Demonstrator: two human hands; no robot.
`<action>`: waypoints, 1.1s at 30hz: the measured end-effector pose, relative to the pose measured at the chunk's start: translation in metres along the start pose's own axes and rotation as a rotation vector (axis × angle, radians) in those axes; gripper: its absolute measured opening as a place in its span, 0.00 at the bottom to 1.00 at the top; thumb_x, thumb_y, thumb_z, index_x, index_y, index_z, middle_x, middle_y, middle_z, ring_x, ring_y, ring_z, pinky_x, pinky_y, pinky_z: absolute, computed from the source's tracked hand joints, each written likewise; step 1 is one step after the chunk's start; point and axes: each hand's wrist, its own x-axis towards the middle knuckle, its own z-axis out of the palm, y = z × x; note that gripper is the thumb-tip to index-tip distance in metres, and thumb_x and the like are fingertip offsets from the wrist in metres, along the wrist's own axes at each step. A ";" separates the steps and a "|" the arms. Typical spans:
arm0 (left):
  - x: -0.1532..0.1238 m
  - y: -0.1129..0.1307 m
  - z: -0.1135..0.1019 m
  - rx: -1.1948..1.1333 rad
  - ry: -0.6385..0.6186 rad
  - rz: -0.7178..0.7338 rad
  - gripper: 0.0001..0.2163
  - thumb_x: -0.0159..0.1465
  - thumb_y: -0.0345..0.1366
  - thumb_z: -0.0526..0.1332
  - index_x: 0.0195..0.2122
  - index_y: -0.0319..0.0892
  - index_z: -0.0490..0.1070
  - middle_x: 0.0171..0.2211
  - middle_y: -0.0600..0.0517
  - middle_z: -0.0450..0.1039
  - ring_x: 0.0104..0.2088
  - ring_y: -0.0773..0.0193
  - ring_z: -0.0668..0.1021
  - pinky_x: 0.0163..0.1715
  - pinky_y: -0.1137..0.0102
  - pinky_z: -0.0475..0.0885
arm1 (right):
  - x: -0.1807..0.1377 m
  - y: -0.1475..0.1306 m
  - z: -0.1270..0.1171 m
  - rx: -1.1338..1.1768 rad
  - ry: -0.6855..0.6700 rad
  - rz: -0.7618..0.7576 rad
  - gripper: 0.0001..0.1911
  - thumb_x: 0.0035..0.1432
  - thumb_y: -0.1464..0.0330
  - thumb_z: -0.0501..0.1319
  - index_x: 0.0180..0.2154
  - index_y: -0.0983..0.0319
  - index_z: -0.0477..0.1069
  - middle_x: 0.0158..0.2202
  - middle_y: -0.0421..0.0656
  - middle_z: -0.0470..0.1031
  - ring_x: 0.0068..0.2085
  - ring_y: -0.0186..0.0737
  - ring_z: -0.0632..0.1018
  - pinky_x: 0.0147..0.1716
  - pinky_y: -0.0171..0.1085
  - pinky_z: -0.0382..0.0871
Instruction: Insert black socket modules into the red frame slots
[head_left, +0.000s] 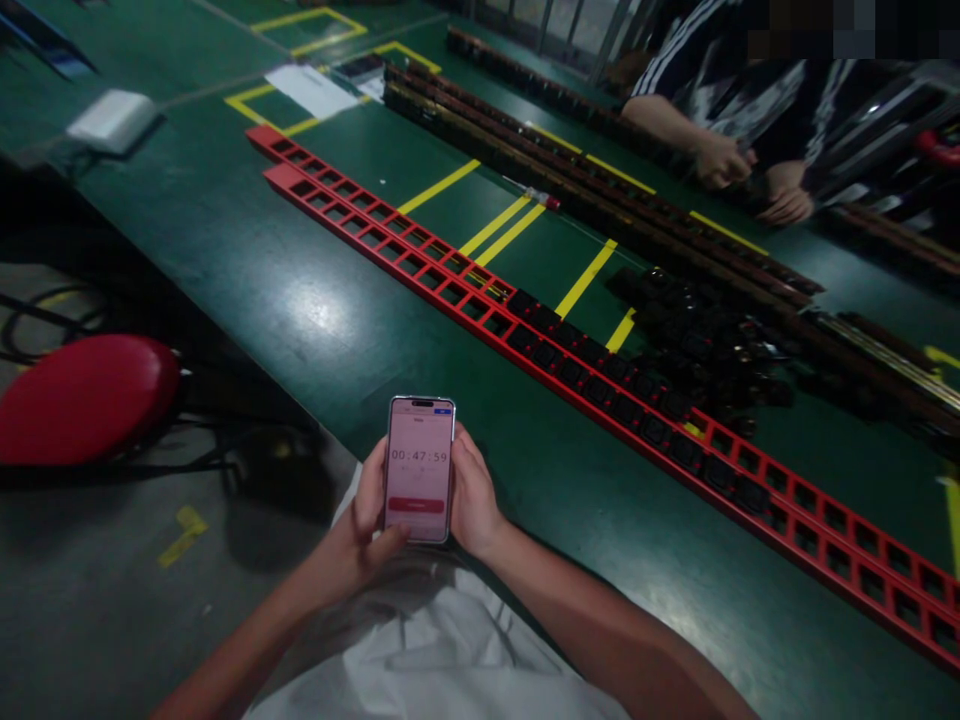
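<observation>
A smartphone (420,468) with a lit screen showing a timer is held upright in front of my chest by both hands. My left hand (361,530) wraps its left edge, with the thumb on the lower screen. My right hand (471,498) cups the right edge, fingers behind the phone. Beyond them, two long red slotted frames (390,232) lie diagonally on the green table (300,300). Black sockets (600,375) fill part of the nearer frame.
A pile of loose black sockets (697,340) sits behind the red frames, beside long dark rails (570,190). Another person's hands (750,175) rest on the rails at the far right. A red stool (82,395) stands left of me. Papers (311,88) lie far back.
</observation>
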 end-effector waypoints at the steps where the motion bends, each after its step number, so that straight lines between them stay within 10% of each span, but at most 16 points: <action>1: 0.000 0.000 0.000 -0.007 0.002 0.001 0.42 0.67 0.45 0.63 0.74 0.48 0.37 0.74 0.43 0.49 0.72 0.43 0.57 0.71 0.49 0.55 | 0.000 0.000 0.000 -0.003 -0.004 -0.003 0.22 0.62 0.51 0.64 0.50 0.59 0.72 0.43 0.43 0.81 0.46 0.45 0.80 0.47 0.42 0.74; 33: -0.002 -0.001 0.001 0.004 0.032 -0.015 0.42 0.66 0.45 0.64 0.74 0.49 0.40 0.74 0.45 0.50 0.72 0.42 0.57 0.71 0.48 0.55 | 0.000 -0.002 0.002 -0.012 0.015 0.012 0.21 0.61 0.51 0.64 0.47 0.59 0.72 0.39 0.42 0.80 0.46 0.46 0.80 0.47 0.43 0.74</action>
